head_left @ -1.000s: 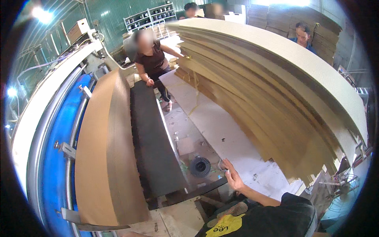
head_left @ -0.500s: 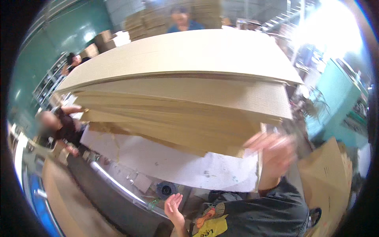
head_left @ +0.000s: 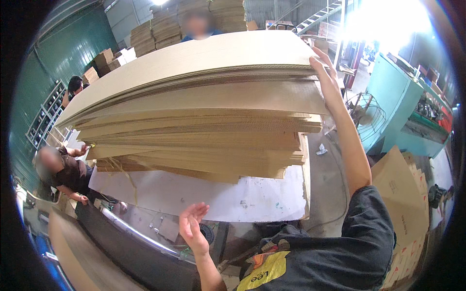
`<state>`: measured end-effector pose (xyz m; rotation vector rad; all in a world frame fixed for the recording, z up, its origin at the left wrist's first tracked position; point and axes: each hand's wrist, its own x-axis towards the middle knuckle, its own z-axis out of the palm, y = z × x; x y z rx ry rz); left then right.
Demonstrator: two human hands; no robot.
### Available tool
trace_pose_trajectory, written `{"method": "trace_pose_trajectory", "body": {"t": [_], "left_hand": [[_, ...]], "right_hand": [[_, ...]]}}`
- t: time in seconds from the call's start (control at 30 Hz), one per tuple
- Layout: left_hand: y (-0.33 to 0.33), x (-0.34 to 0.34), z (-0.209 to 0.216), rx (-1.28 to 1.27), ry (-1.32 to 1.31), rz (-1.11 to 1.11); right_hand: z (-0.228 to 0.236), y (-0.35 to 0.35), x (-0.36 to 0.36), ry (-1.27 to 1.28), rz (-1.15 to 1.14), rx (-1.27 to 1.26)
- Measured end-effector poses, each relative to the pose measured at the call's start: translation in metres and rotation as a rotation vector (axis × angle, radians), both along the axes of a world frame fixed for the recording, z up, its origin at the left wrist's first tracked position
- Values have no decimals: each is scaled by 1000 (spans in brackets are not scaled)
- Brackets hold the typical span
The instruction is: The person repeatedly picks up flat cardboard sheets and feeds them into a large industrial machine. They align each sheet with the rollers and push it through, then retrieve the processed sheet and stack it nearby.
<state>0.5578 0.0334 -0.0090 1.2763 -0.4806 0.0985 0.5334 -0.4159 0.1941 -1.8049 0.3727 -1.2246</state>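
A tall stack of cardboard sheets fills the middle, its layers fanned unevenly at the right end. The pale top sheets jut out over the lower ones. Against their right end rests my right hand, arm stretched far forward, fingers extended along the edge rather than wrapped round it; some fingertips are partly hidden. My left hand hovers in front of the white board under the stack, fingers stretched, holding nothing.
A co-worker stands at the left end of the stack, another person behind it. A long dark machine bed runs along the near left. At right are a fan, a teal machine and leaning cardboard.
My right hand has moved up and forward from the lower right corner to the top sheets' right end. My left hand has risen slightly leftward. The view has shifted.
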Motion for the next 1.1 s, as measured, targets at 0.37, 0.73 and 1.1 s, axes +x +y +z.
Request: {"method": "trace_pose_trajectory", "body": {"t": [0.37, 0.73, 1.1], "left_hand": [[26, -28, -44, 1, 218, 109], [54, -29, -34, 3, 253, 201], [-102, 6, 93, -570, 430, -266]], "right_hand": [[17, -44, 32, -40, 54, 203], [50, -25, 23, -99, 68, 240], [-26, 139, -95, -247, 221, 73]]}}
